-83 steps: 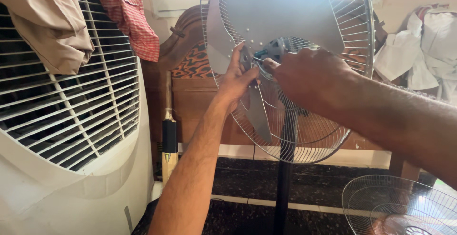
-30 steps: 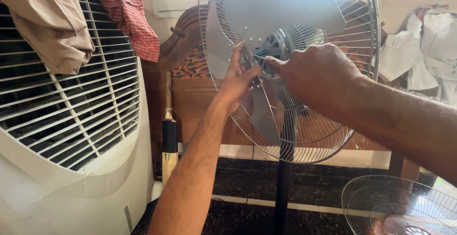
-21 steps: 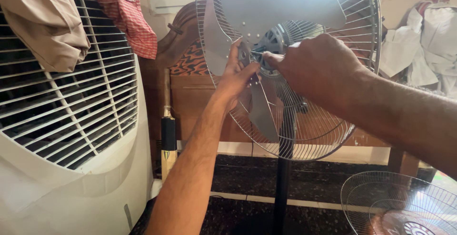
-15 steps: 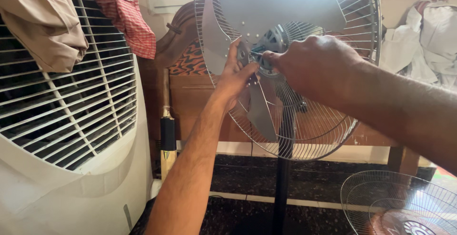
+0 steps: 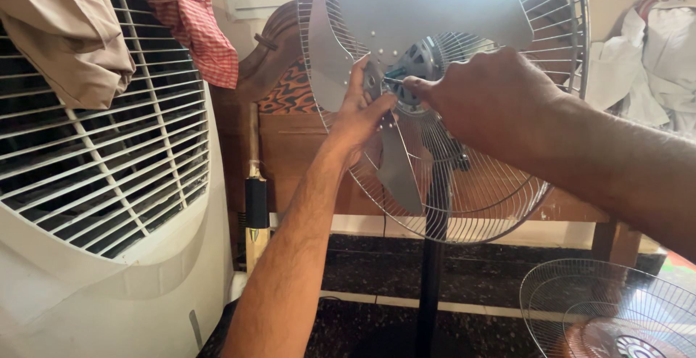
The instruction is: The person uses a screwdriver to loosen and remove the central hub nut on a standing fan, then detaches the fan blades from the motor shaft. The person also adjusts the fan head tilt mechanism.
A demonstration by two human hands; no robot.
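The landmark here is the standing fan (image 5: pixel 435 97), which has its front guard taken off. Far to the left of the fan stands a big white air cooler (image 5: pixel 94 206) with a slatted grille; a beige cloth (image 5: pixel 65 31) and a red checked cloth (image 5: pixel 192 17) hang over its top edge. Between the cooler and the fan there is a narrow free strip, where a dark bottle (image 5: pixel 255 216) stands against a wooden headboard (image 5: pixel 283 97).

The left hand (image 5: pixel 359 115) comes up through this strip and lies flat, fingers stretched, on the grey fan blade (image 5: pixel 341 46) just left of the hub (image 5: pixel 413 75). It presses the blade and does not close around it. The right hand (image 5: pixel 482 100) comes from the right side, in front of the rear wire guard (image 5: pixel 507 198). Its fingers are pinched together on a small part at the hub, but the part itself is mostly hidden, so I cannot tell what it is.

Below the fan, the black pole (image 5: pixel 429 285) goes down to a dark stone floor (image 5: pixel 362 271). Low and right of the pole lies the detached front guard (image 5: pixel 609 314), close to the picture edge. Up right of the fan, white clothes (image 5: pixel 645 60) hang.
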